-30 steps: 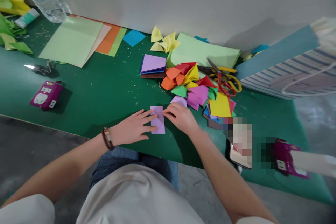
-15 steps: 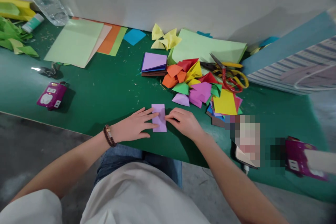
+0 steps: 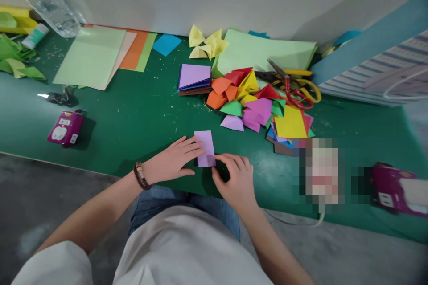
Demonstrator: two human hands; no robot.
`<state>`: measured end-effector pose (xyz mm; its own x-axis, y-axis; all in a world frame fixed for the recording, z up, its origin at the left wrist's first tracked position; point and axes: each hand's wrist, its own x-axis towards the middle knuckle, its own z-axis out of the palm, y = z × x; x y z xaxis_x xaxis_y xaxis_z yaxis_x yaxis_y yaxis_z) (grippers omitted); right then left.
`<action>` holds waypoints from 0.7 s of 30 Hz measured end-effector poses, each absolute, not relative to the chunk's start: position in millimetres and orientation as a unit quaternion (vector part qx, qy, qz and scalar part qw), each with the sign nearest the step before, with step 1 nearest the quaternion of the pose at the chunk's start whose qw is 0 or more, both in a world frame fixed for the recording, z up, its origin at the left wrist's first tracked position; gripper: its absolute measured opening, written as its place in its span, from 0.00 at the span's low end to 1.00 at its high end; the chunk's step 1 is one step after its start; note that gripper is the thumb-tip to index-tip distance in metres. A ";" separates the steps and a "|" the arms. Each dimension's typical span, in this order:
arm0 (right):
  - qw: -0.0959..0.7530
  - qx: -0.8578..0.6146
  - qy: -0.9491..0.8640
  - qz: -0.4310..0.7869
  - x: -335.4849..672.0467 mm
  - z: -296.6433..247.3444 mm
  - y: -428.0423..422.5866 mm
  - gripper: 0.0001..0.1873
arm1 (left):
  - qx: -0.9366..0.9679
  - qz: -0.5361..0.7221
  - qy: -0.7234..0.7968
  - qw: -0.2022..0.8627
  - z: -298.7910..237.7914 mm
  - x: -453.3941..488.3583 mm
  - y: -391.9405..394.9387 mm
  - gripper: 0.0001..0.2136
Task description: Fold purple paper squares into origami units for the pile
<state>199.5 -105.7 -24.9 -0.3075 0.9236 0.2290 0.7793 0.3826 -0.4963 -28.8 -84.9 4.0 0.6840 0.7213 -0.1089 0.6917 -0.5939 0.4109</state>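
A small purple paper rectangle (image 3: pixel 207 151), taller than wide, lies near the front edge of the green table. Across its left side rests my left hand (image 3: pixel 175 158), with the fingers stretched out flat and the thumb apart. My right hand (image 3: pixel 236 180) has its thumb and index finger at the paper's lower right corner, in what looks like a pinch. Just beyond the paper are folded pieces in lilac (image 3: pixel 233 122), magenta (image 3: pixel 257 113), green, orange and yellow. A stack of small sheets (image 3: pixel 194 76), purple on top, sits behind them.
Scissors (image 3: pixel 289 84) lie right of the folded pieces, beside a yellow-topped paper stack (image 3: pixel 290 121). A pixelated patch covers a spot with a cable (image 3: pixel 321 218). Purple boxes (image 3: pixel 66 128) stand at both sides. Large sheets (image 3: pixel 92 55), a bottle (image 3: pixel 56 11) and glue stick (image 3: pixel 35 36) line the back.
My right hand has slid down from the middle of the paper's right edge to its lower right corner. The left hand stays on the paper. The camera view has shifted slightly.
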 end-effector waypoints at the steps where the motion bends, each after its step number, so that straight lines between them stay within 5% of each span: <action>1: 0.244 -0.544 -0.792 0.133 195.2 -25.7 -107.6 0.13 | 0.893 0.034 0.396 0.213 4.4 -28.8 -84.6 0.29; 21: 0.257 -0.306 -0.917 0.010 204.5 -32.7 -90.4 0.12 | 0.900 0.070 0.408 0.134 -11.3 -21.8 -86.0 0.18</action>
